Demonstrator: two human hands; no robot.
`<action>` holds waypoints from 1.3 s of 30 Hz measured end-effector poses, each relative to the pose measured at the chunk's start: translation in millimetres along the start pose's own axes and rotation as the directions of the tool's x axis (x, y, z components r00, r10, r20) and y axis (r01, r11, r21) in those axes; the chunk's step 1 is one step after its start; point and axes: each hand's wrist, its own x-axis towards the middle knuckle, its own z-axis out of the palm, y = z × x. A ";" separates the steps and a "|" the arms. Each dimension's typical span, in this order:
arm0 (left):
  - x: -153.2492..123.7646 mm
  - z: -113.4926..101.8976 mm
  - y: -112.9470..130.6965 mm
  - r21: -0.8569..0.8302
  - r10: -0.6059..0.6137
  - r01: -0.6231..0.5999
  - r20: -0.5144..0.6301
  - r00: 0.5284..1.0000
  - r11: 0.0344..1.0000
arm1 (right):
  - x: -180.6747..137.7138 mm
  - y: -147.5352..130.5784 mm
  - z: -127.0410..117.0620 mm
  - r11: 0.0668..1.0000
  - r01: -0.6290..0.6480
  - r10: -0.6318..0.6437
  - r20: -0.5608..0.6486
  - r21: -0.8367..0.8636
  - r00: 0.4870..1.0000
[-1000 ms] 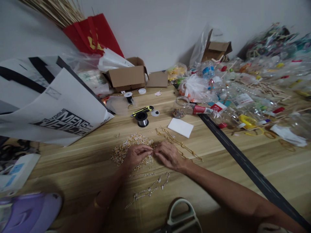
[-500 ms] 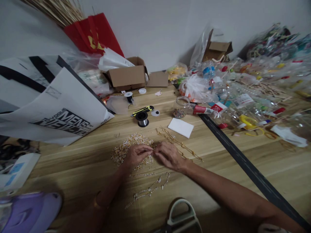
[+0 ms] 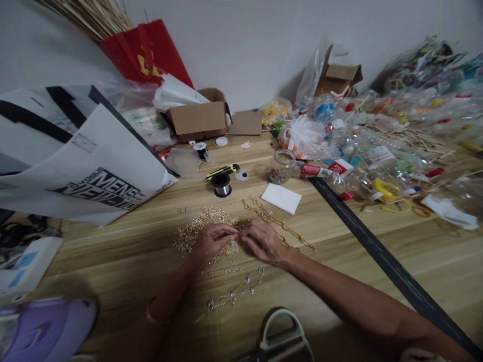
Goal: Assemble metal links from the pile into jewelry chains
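My left hand (image 3: pixel 214 242) pinches thumb and fingertips together over the right side of a heap of small gold and clear beads (image 3: pixel 196 226). Almost touching it, my right hand (image 3: pixel 263 241) is closed too, its fingers curled inward. Whatever lies between the fingertips is too small to make out. Beyond and beside my right hand stretches a gold beaded chain (image 3: pixel 290 227), partly covered by the hand. Closer to me lie a silvery beaded chain (image 3: pixel 234 294) and a shorter silvery strand (image 3: pixel 222 272).
Behind the beads stand a wire spool (image 3: pixel 222 186), a yellow-black utility knife (image 3: pixel 222 172), a white card (image 3: pixel 281 198) and a jar of beads (image 3: pixel 279 168). Scissors (image 3: pixel 283 332) lie at the front edge. A white bag (image 3: pixel 109 166) is left; plastic bottles (image 3: pixel 377 156) crowd the right.
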 end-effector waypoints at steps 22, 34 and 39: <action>0.4 -0.6 1.0 -0.004 -0.006 0.006 0.035 0.999 1.000 | -0.3 0.4 1.2 1.000 0.009 -0.009 -0.014 0.010 1.000; 0.1 -0.7 0.2 0.010 0.008 -0.008 0.025 1.000 1.000 | 0.5 -0.3 0.2 1.000 0.007 -0.007 -0.007 0.002 1.000; 0.7 -0.3 -3.4 -0.004 0.016 -0.016 0.028 0.999 1.000 | -0.6 0.5 1.3 1.000 0.002 -0.002 -0.002 -0.005 1.000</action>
